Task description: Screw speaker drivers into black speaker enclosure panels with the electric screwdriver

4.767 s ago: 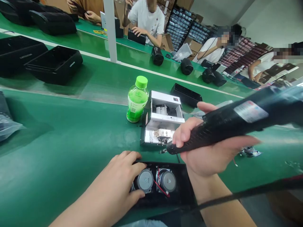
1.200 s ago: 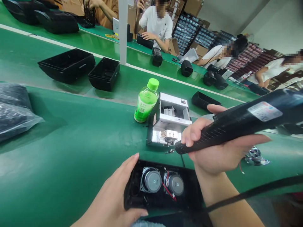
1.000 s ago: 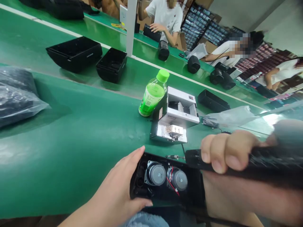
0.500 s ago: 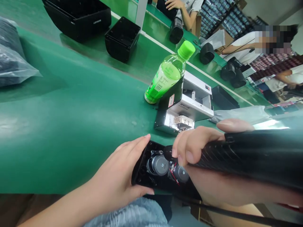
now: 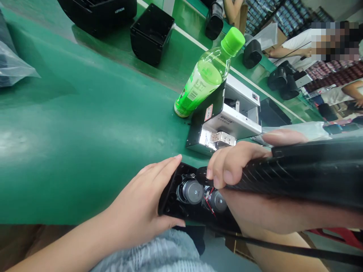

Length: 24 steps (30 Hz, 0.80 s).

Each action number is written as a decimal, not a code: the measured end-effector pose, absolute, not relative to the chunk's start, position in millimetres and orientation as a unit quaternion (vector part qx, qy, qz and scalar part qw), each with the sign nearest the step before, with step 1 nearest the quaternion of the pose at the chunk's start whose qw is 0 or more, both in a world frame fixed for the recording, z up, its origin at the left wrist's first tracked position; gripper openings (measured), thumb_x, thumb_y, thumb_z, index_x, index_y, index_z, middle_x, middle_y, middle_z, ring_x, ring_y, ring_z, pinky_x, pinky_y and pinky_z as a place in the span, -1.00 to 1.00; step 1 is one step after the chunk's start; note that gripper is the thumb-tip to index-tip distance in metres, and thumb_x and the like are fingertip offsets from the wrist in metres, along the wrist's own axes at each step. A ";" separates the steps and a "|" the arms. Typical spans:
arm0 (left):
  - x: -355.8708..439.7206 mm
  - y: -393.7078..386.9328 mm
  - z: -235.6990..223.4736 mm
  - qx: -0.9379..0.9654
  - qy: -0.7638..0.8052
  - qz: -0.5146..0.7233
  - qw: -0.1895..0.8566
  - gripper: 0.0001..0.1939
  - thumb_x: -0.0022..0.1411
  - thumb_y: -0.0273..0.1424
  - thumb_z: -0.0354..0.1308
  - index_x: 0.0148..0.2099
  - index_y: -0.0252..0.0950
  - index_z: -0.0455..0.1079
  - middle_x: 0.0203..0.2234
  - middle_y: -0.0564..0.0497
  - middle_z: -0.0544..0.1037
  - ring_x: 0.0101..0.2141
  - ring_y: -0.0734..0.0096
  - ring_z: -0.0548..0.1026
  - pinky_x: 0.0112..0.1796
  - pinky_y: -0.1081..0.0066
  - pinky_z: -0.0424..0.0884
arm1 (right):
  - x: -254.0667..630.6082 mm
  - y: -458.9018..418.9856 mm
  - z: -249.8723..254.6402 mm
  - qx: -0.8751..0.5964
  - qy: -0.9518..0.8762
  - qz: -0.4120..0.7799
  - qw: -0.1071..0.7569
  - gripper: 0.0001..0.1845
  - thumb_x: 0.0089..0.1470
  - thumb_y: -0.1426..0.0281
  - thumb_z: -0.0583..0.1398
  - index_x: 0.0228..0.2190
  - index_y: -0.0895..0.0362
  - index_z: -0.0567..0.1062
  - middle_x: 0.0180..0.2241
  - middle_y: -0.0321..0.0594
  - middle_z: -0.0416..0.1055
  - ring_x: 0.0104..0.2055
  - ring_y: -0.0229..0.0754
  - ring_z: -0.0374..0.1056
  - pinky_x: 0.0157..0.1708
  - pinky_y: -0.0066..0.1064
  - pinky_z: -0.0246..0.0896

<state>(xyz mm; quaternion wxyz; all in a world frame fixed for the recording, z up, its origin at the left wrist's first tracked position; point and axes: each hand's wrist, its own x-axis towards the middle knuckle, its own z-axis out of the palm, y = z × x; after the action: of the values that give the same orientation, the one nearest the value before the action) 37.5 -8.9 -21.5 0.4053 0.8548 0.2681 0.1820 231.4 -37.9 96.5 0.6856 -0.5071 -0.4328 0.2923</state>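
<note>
A black speaker housing [image 5: 173, 194] lies open at the near edge of the green bench, with two round grey speaker drivers [image 5: 195, 191] and a red wire inside. My left hand [image 5: 141, 204] grips its left end, thumb under, fingers along the top. My right hand [image 5: 241, 177] is wrapped round a black electric screwdriver [image 5: 297, 173] that lies nearly level, its tip down over the housing's upper edge. The bit itself is hidden behind my fingers.
A green drink bottle [image 5: 205, 75] leans beside a white and black screw feeder box [image 5: 227, 121] just beyond the housing. Two empty black housings [image 5: 151, 34] sit on the belt farther back. A plastic bag [image 5: 11, 64] lies at left. Other people work across the line.
My view has dropped and closed in on the housing. My right hand brought the screwdriver down from above the feeder box to the housing. My left hand kept its hold.
</note>
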 end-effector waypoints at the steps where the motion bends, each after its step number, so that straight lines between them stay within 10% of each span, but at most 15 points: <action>1: 37.6 -9.0 -21.7 0.855 0.268 0.183 0.406 0.32 0.15 0.11 0.47 0.61 0.06 -0.38 0.48 -0.17 0.26 0.40 -0.16 0.31 0.30 -0.18 0.37 | 232.1 -37.4 97.0 -0.510 -0.431 0.288 0.686 -0.27 0.16 -0.41 0.06 -0.20 -0.04 0.49 -0.64 -0.33 0.43 -0.71 -0.08 0.31 -0.66 -0.17 0.33; 24: 41.4 -6.5 -19.6 0.854 0.261 0.212 0.396 0.20 0.19 0.07 0.45 0.59 0.02 -0.25 0.45 -0.16 0.32 0.37 -0.14 0.37 0.29 -0.16 0.38 | 218.7 -23.5 63.0 -0.388 -0.467 0.290 0.740 -0.27 0.14 -0.37 0.16 -0.24 0.02 0.65 -0.64 -0.34 0.42 -0.74 -0.16 0.26 -0.75 -0.31 0.17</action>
<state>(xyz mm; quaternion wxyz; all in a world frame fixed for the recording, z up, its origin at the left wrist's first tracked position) 41.4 -6.5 -19.6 0.3962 0.8543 0.2612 0.2121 218.7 -23.5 63.0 0.7398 -0.3881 -0.4667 0.2903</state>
